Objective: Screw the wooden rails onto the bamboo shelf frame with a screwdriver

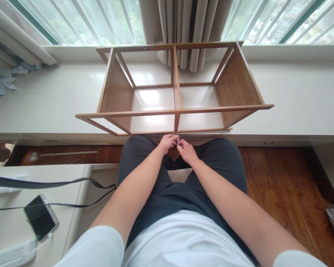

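the wooden shelf frame (174, 89) lies on its side on the window ledge (295, 96), its middle divider reaching the ledge's near edge. both hands meet there: the left hand (168, 142) and right hand (186, 150) have fingertips pinched together on something tiny, perhaps a screw or fitting, too small to tell. to do this well, keep the small part square to the divider's end and steady the wrists on the knees. a phone (40, 217) rests on the side table.
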{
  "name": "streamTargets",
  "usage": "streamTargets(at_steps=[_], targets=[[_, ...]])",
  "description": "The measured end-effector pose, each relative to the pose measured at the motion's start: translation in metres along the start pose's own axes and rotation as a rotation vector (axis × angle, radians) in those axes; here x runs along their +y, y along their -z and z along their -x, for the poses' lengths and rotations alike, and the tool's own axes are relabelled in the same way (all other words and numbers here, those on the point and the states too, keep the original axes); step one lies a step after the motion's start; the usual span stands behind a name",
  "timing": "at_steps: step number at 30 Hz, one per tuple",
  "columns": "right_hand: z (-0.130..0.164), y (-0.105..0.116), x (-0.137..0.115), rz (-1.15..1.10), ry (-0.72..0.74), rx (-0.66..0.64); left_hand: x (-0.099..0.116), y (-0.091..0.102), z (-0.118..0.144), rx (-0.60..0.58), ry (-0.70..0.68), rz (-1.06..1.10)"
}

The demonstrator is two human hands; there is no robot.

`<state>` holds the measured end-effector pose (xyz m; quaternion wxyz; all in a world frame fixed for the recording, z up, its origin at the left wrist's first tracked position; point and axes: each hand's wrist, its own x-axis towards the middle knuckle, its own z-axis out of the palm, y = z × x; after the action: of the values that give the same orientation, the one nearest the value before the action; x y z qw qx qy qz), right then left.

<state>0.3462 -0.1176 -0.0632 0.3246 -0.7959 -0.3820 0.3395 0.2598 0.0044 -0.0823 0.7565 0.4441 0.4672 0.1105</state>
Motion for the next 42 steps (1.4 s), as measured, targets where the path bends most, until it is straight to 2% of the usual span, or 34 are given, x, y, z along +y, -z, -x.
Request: streamTargets(at_steps=[10,20,42], targets=[[-0.0009,-0.0058,0.0032,-0.099,-0.027,-0.131,0.0011,-0.0003,0.002,0.021,0.005,-0.029],[0.0012,-0.0052,-0.0008,-0.084,-0.034,-0.211,0.0023,-0.0004,0.0034,0.014,-0.013,-0.063],[0.0029,-0.0005,-0.006,-0.055,0.068,-0.071,-0.0004,0.0003,-0.001,0.006,-0.005,-0.082]])
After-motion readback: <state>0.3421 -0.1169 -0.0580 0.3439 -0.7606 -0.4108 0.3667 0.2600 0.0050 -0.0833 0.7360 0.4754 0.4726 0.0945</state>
